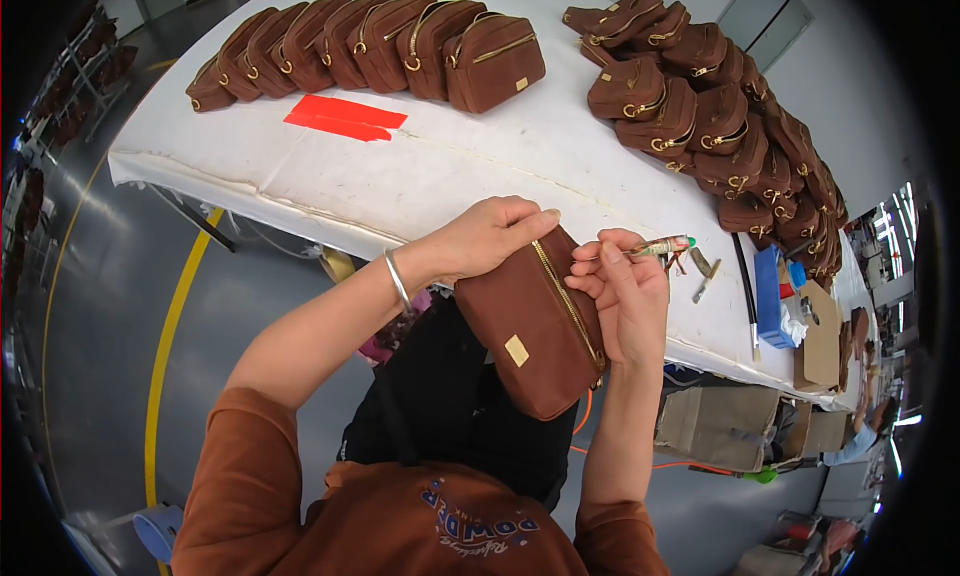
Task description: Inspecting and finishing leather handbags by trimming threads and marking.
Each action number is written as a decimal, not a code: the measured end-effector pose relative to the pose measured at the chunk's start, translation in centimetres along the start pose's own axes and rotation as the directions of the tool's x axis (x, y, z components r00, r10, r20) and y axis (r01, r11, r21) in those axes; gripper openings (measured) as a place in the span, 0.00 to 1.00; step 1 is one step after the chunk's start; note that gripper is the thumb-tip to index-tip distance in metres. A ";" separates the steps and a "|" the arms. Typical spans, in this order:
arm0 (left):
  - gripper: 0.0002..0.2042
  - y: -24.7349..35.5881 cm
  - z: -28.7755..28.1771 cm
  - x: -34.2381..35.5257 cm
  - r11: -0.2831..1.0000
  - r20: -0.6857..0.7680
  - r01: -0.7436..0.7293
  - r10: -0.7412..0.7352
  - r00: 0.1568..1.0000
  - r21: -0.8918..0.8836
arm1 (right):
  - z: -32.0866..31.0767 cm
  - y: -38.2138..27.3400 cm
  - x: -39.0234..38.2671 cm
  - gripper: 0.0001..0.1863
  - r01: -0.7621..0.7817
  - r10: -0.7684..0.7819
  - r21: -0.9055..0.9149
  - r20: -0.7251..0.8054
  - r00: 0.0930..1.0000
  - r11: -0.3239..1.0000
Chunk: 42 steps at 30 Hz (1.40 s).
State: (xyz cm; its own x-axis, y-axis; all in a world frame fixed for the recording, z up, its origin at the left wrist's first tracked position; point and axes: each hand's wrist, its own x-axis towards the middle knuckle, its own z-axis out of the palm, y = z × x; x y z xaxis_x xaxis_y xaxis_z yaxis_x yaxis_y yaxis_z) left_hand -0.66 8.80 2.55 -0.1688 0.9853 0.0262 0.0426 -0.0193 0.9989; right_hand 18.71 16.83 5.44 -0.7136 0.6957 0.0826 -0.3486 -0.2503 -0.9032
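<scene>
A brown pouch bag (530, 326) with a gold zipper and a small gold plate stands tilted over my lap at the table's edge. My left hand (490, 238) is closed on its upper end, thumb on top and fingers behind. Beside the zipper, my right hand (622, 281) is raised with its fingers curled in a pinch. A slim, clear tube-like tool (665, 246) with a green end sticks out from that grip, pointing right. What the right fingertips pinch near the zipper is too small to tell.
Brown bags (370, 46) stand in a row at the back left, behind red tape (345, 117). More bags (720, 126) are heaped on the right. A small blade-like tool (706, 280), a brush (746, 296), a blue box (770, 294) and a cardboard box (818, 336) sit near the right edge.
</scene>
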 end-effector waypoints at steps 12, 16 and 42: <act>0.15 0.4 -0.2 -0.8 0.785 0.151 0.317 -0.281 0.948 -0.532 | 2.1 0.8 -0.5 0.05 0.075 -0.086 -0.131 -0.080 0.993 0.989; 0.15 0.1 -0.1 -1.0 0.809 0.138 0.302 -0.270 0.953 -0.505 | 2.7 1.2 -0.4 0.06 0.074 -0.097 -0.233 -0.087 0.992 0.970; 0.15 6.5 -5.7 8.5 0.728 -0.597 -0.559 0.667 0.446 0.397 | -9.2 -0.6 2.7 0.07 0.121 -0.248 -0.266 -0.520 0.817 0.956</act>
State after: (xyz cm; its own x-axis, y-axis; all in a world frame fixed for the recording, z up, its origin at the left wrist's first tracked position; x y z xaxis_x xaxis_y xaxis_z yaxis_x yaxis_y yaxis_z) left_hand -7.40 16.11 9.47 -0.6350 0.3247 0.7009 0.5158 -0.4972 0.6977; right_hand 22.57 25.04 2.38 -0.1807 0.9809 0.0722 -0.2581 0.0235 -0.9658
